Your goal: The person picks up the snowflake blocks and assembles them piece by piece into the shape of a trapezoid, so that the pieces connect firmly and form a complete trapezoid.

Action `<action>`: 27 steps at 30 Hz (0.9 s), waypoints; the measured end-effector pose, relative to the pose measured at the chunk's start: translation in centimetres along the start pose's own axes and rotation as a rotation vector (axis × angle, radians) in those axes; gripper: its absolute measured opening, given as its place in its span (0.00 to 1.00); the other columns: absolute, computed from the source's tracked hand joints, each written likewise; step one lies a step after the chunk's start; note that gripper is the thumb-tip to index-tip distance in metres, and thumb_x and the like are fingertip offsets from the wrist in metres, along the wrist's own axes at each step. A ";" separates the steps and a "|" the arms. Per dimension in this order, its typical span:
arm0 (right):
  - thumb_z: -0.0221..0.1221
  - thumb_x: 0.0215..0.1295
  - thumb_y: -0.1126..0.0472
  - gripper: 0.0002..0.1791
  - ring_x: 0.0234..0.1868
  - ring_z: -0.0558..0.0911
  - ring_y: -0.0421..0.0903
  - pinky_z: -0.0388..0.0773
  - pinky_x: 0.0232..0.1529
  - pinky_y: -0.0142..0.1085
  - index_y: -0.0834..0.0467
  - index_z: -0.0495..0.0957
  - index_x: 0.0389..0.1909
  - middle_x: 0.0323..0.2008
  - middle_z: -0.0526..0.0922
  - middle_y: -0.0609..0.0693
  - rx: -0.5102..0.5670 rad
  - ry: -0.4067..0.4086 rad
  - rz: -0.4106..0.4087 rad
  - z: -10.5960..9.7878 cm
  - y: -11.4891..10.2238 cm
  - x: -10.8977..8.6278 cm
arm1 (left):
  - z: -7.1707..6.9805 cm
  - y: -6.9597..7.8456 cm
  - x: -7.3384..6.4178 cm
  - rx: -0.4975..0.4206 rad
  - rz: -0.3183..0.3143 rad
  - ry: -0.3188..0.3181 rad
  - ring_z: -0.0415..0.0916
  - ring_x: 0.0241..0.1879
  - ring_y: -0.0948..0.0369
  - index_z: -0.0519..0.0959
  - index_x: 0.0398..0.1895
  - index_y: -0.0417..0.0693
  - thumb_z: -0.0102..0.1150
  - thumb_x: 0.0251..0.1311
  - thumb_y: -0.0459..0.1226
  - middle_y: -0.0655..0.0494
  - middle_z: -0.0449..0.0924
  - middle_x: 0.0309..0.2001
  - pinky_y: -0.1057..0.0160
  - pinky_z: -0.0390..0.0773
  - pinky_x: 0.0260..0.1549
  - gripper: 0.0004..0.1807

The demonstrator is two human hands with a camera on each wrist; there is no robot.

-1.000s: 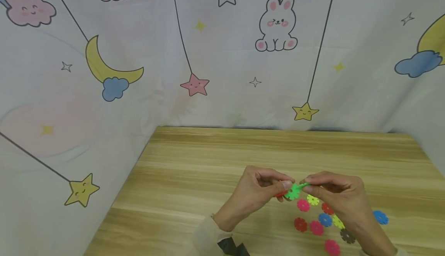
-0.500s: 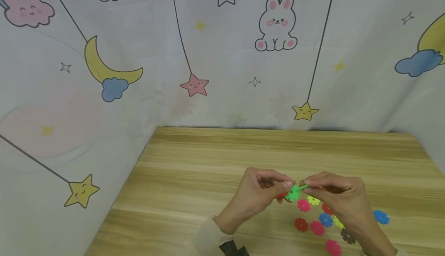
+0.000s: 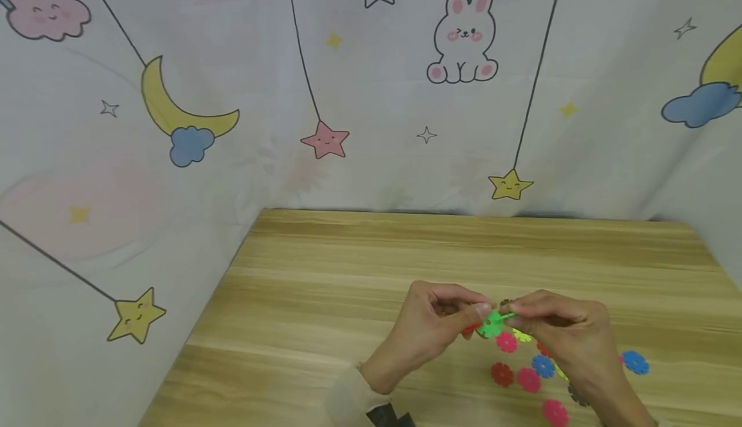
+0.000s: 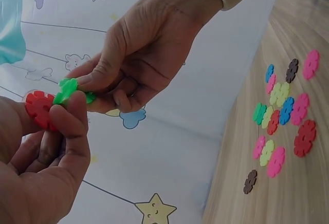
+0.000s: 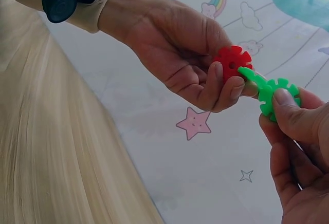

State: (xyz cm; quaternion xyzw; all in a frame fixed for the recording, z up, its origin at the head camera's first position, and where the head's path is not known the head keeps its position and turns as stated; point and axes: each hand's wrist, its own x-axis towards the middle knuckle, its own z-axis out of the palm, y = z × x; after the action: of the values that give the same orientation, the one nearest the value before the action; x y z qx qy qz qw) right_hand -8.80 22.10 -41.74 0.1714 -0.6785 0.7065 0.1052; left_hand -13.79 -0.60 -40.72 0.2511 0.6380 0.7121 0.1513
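Note:
Both hands meet above the wooden table (image 3: pixel 324 272). My left hand (image 3: pixel 437 324) holds a red notched flower-shaped disc (image 5: pixel 232 62) between thumb and fingers, with a green notched disc (image 3: pixel 493 325) attached or pressed close to it. My right hand (image 3: pixel 570 327) pinches a second green disc (image 5: pixel 285 89) under its thumb. In the right wrist view the two green discs touch at their edges, standing at an angle to each other. Fingers hide part of each piece, so whether the slots are fully joined cannot be seen.
Several loose notched discs lie under and around the right hand, among them a blue disc (image 3: pixel 636 362), a red disc (image 3: pixel 502 374), a pink disc (image 3: pixel 529 380) and a dark brown disc (image 4: pixel 250 181). A printed curtain (image 3: pixel 371 92) stands behind the table.
Both hands stay in nearly the same place. The right fingers have shifted slightly and cover more of the edge-on green disc. The discs on the table have not moved.

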 end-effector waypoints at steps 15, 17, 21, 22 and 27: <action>0.63 0.65 0.84 0.14 0.43 0.92 0.40 0.89 0.47 0.29 0.69 0.88 0.47 0.43 0.94 0.47 -0.062 0.073 0.032 -0.2 0.5 -0.1 | -0.8 0.5 0.0 -0.051 0.023 -0.014 0.80 0.24 0.69 0.88 0.48 0.31 0.67 0.73 0.36 0.20 0.83 0.36 0.71 0.82 0.28 0.14; 0.63 0.64 0.84 0.14 0.44 0.91 0.39 0.89 0.48 0.29 0.68 0.88 0.45 0.44 0.94 0.46 -0.068 0.064 0.015 -0.3 0.5 -0.1 | -1.0 0.6 0.0 -0.021 0.021 -0.039 0.80 0.25 0.70 0.89 0.48 0.32 0.66 0.74 0.36 0.22 0.84 0.38 0.72 0.83 0.28 0.13; 0.64 0.65 0.83 0.13 0.45 0.91 0.39 0.89 0.49 0.29 0.67 0.89 0.44 0.43 0.93 0.45 -0.089 0.053 0.010 -0.2 0.3 -0.2 | -1.6 1.1 -0.1 0.054 0.001 -0.054 0.85 0.31 0.71 0.89 0.50 0.39 0.66 0.75 0.39 0.31 0.89 0.44 0.70 0.86 0.35 0.12; 0.64 0.65 0.83 0.13 0.45 0.91 0.39 0.89 0.48 0.29 0.68 0.89 0.44 0.43 0.93 0.45 -0.082 0.054 0.010 -0.2 0.2 -0.2 | -1.7 1.2 -0.1 0.072 -0.001 -0.048 0.86 0.33 0.72 0.90 0.50 0.41 0.66 0.75 0.40 0.33 0.90 0.46 0.69 0.87 0.37 0.12; 0.65 0.64 0.83 0.12 0.42 0.90 0.38 0.88 0.41 0.28 0.68 0.89 0.44 0.42 0.94 0.45 -0.100 0.080 0.027 0.0 0.1 -0.1 | -1.5 1.4 -0.3 0.134 0.108 -0.002 0.88 0.42 0.70 0.90 0.50 0.43 0.68 0.73 0.38 0.39 0.91 0.50 0.62 0.91 0.44 0.11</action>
State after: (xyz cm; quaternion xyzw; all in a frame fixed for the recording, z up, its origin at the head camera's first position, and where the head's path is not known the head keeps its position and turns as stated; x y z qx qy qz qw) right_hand -8.70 22.08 -41.90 0.1283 -0.7104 0.6795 0.1309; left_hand -14.24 -2.20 -39.51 0.2951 0.6696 0.6747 0.0963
